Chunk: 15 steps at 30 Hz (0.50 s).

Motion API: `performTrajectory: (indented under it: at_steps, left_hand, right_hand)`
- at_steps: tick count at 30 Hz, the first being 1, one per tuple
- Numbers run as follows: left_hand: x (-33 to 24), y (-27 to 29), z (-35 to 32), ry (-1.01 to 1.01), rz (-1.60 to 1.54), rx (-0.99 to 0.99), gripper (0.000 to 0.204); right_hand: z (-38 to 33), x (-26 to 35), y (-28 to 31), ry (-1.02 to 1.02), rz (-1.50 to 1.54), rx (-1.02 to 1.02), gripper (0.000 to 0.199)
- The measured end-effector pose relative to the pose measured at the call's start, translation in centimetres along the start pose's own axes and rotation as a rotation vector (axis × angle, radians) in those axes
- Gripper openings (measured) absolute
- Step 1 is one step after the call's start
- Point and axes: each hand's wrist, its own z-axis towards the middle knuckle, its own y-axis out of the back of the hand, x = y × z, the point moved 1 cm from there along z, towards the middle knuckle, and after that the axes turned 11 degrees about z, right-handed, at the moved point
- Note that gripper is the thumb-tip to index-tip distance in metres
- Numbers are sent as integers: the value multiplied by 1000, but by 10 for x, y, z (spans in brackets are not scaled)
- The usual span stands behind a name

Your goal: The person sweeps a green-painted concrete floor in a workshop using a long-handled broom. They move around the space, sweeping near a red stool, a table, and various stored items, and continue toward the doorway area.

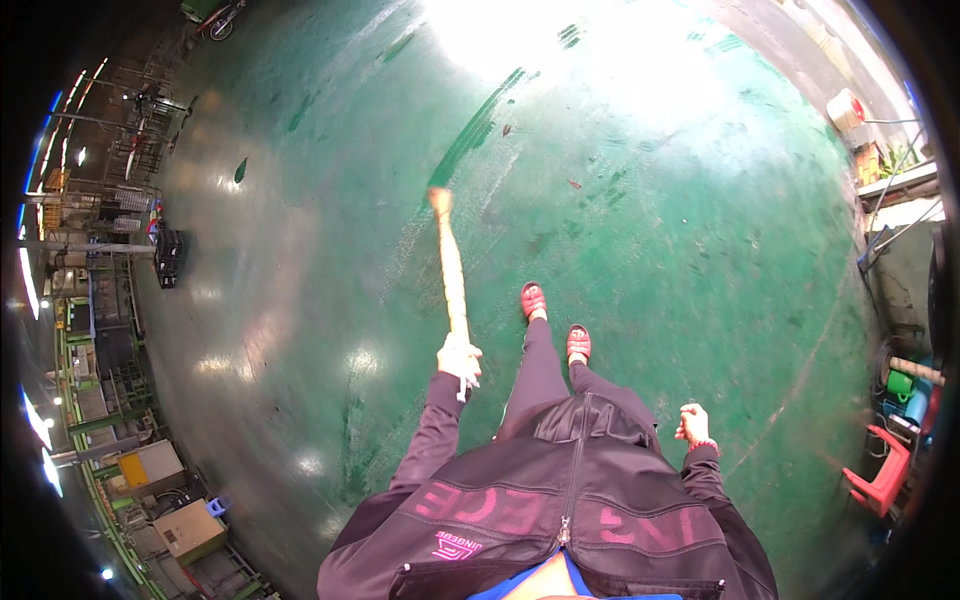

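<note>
Your left hand [459, 358] is wrapped tight around the near end of a long wooden stick [450, 268], fingers closed on it, arm stretched forward in a dark sleeve. The stick is pale tan, straight and round in section, and runs up and away from your fist toward the floor ahead; its far tip looks slightly thicker and orange-brown, blurred, so can't tell what's on it or whether it touches the floor. Your right hand [692, 423] hangs at your side in a loose fist with nothing in it, a red band at the wrist. Your red slippers [555, 320] stand just right of the stick, one ahead of the other, both flat on the green floor [650, 230]. The floor is glossy painted concrete, scuffed with dark streaks and tyre-like marks, with strong glare at the top. Small dark scraps lie scattered ahead. A red plastic stool [880, 475] sits at the far right edge, beside green and blue containers. A tan box-shaped cabinet [188, 530] and a yellow-panelled one sit lower left among green metal racks. A black crate [168, 258] stands at the left edge.
</note>
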Motion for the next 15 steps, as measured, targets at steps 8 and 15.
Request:
performTrajectory:
  at_steps: [8, 15]
  left_hand:
    - [-52, -101, 6, 392, 108, 735, 66]
    - [-44, -311, 95, 384, 266, 975, 10]
  right_hand:
    - [-13, 25, -86, -76, 67, 48, 14]
    - [-58, 114, -134, 96, 130, -25, 17]
